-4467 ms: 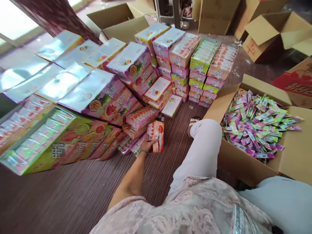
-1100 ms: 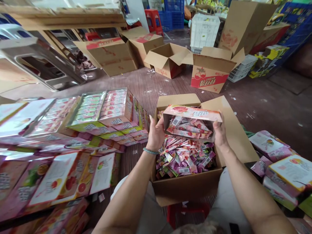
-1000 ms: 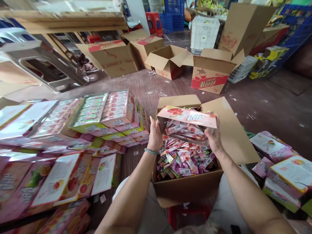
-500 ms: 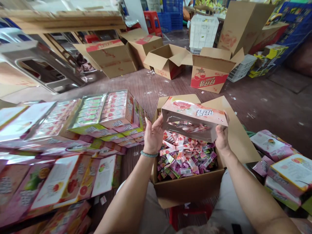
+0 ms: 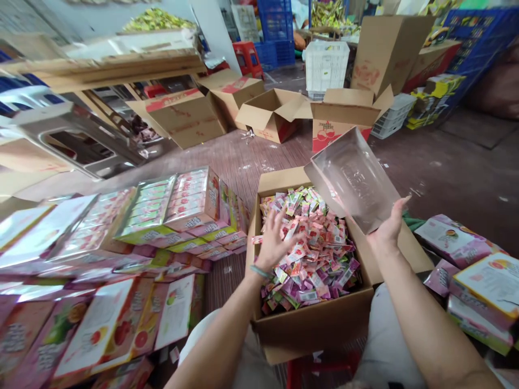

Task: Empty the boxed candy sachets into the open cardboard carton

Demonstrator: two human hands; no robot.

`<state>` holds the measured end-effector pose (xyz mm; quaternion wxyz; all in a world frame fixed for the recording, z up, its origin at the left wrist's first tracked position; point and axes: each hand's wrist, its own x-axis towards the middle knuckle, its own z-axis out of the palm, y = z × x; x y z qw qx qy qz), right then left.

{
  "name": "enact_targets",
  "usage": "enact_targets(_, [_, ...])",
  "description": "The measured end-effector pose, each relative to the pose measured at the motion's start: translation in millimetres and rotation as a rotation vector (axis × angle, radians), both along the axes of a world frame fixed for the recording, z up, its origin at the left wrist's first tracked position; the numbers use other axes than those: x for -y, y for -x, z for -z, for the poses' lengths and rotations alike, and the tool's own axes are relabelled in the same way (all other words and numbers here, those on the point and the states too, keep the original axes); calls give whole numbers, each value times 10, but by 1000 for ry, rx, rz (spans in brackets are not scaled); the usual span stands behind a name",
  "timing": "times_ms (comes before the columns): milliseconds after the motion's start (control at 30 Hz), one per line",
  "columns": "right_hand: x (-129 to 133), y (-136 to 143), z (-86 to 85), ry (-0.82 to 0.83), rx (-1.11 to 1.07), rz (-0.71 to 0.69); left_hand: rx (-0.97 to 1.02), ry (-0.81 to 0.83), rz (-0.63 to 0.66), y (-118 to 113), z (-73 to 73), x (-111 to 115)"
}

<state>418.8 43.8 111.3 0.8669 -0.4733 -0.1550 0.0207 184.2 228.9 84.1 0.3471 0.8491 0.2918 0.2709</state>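
Note:
A large cardboard carton (image 5: 312, 319) between my knees is filled with small pink, purple and green candy sachets (image 5: 314, 243). My left hand (image 5: 278, 243) hovers over the sachets at the carton's left side, fingers spread, with nothing in it. My right hand (image 5: 387, 224) holds a clear plastic box (image 5: 357, 181) by its lower right corner, thumb sticking out. The box is tilted above the carton's far right edge, and no sachets show inside it. My right fingers are partly hidden behind the box.
Packed, fruit-printed candy boxes (image 5: 190, 197) are stacked at the left. More printed boxes (image 5: 486, 283) lie at the right. Open cartons (image 5: 270, 116) stand ahead on the floor, with a white crate (image 5: 326, 67) behind. A grey stool (image 5: 77, 135) lies at the left.
My left hand has let go of the box and moved down over the sachets. My right hand has turned the box and swung it to the right. A larger sachet heap now shows.

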Motion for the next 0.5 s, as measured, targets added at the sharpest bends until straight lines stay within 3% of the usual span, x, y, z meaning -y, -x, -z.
enact_targets(100, [109,-59,21,-32,-146,-122,-420,-240,71,-259,357,307])
enact_targets(200, [233,-85,36,-69,-179,-140,-646,-274,16,-573,607,318])
enact_targets(333, [469,-190,37,-96,-231,-28,-687,-137,-167,-942,658,-189])
enact_targets(500, [652,-346,73,-55,-269,-26,-739,-68,-351,-1308,604,-830])
